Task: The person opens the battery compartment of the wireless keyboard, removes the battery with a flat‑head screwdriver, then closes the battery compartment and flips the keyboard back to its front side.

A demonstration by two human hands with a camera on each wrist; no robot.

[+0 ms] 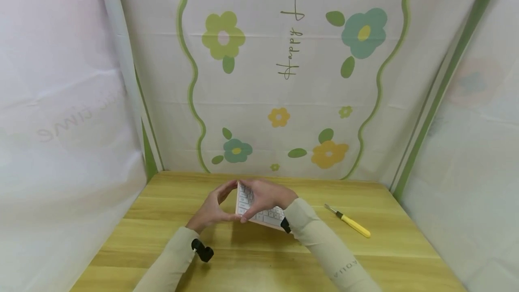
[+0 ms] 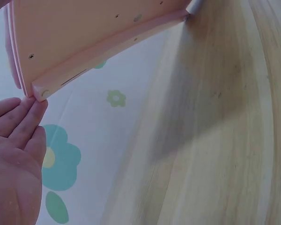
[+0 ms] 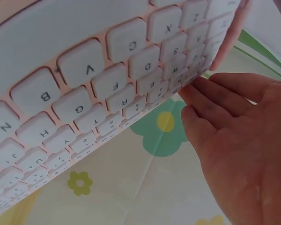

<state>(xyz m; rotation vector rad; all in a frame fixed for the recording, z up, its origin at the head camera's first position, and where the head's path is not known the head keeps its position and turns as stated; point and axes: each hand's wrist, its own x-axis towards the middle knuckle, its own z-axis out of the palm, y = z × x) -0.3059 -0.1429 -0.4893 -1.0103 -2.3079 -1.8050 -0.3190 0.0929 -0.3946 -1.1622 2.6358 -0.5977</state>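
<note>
A pale pink keyboard [image 1: 270, 216] with white keys is held tilted above the wooden table. My left hand [image 1: 212, 211] grips its left end, thumb at the near corner and fingers at the far corner. Reaching across the keys, my right hand [image 1: 265, 196] holds the same end between its thumb and fingers. The left wrist view shows the pink underside [image 2: 93, 37] with small screws, and left fingertips [image 2: 35, 105] touching a corner. Letter keys [image 3: 82, 61] fill much of the right wrist view, where fingers [image 3: 215, 96] meet the far edge.
On the table [image 1: 365, 265], right of the keyboard, lies a screwdriver-like tool [image 1: 352, 224] with a yellow handle, black collar and thin metal shaft. A white flowered curtain [image 1: 251, 84] hangs behind the table. More white cloth closes off both sides.
</note>
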